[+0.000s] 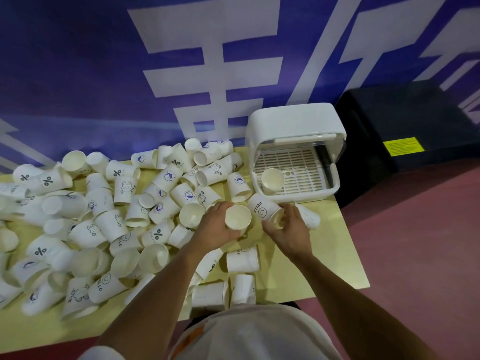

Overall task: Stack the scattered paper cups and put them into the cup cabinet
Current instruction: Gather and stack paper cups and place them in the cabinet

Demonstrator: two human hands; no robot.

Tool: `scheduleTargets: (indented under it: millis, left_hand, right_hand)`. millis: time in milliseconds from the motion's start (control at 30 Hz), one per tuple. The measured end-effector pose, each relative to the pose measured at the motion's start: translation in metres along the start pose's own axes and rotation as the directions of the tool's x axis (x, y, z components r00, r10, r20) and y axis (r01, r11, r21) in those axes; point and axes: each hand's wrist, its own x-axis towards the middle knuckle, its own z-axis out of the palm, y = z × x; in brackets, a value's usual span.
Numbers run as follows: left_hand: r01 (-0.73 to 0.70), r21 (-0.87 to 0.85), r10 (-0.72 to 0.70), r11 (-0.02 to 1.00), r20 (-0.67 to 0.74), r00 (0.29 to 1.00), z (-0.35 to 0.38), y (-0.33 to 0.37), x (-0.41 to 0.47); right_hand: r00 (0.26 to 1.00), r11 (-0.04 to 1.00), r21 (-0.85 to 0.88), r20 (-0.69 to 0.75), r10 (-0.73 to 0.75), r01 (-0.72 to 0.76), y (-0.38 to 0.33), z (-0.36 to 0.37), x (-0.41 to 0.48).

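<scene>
Paper cups (104, 224) cover yellow table (335, 258) | blue wall (78, 74) | left fingers (219, 206), right fingers (288, 213) grip cups

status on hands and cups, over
Both busy: left hand grips plain cup, right hand grips HELLO cup. Open cup cabinet holds one cup. Heap of loose cups on table.

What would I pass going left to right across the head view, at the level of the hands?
Heap of scattered cups → left hand → plain cup it grips → HELLO cup → right hand holding it → yellow table → red floor.
</scene>
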Motion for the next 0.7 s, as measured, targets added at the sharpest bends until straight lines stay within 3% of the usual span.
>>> scheduleTargets:
  millis: [233, 367, 700]
  left_hand:
    - [0.015, -0.071, -0.018, 0.997, -0.041, 0.999, -0.013, 0.010, 0.007]
    - [0.030, -0.123, -0.036, 0.992, -0.047, 0.998, -0.018, 0.014, 0.008]
    - [0.086, -0.140, -0.093, 0.986, -0.044, 0.995, -0.027, 0.012, 0.015]
  right_hand:
    - [0.983, 0.988, 0.149, -0.181, -0.017, 0.044, -0.023, -0.018, 0.021]
    - [0.961, 0.997, 0.064, -0.275, -0.015, 0.034, -0.034, -0.028, 0.038]
    - [0.965, 0.987, -0.103, -0.217, -0.146, 0.126, -0.029, -0.035, 0.062]
